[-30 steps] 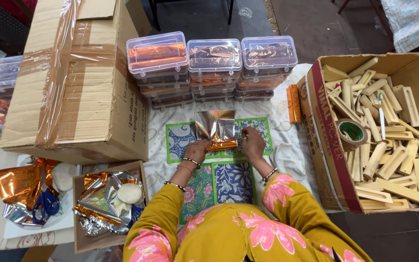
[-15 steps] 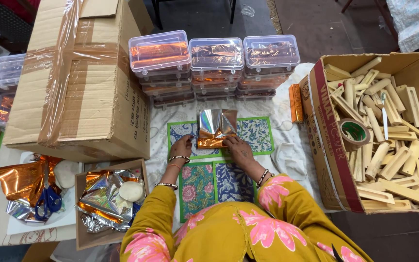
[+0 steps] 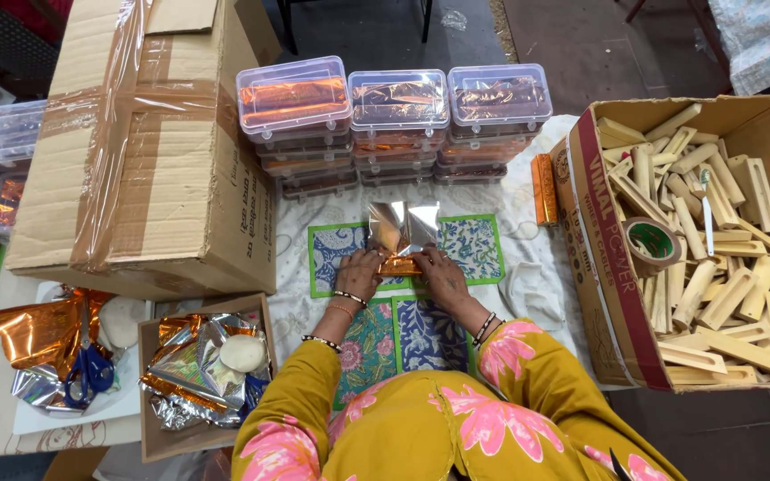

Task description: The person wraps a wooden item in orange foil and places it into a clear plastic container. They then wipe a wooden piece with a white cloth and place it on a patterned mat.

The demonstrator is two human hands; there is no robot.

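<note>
Foil sheet, silver inside and orange outside, lay on the printed cloth mats at the centre of the table, its near edge folded round a small orange-covered block. We found the left hand and the right hand pressed on either end of that block, fingers curled down and closed upon it and the foil.

Progress, in our judgement: the wrap was partly made. The near edge was rolled on; the far half of the sheet stood up loose and unfolded.

Counts: three stacks of clear lidded boxes stood behind the mats, each top box showing orange wrapped pieces; the number of boxes per stack we could not tell exactly. One wrapped orange bar lay apart to the right. One open carton of bare wooden blocks, too many to count, held one roll of tape. One sealed carton stood left. One tray of crumpled foil and one pair of blue scissors lay near left.
</note>
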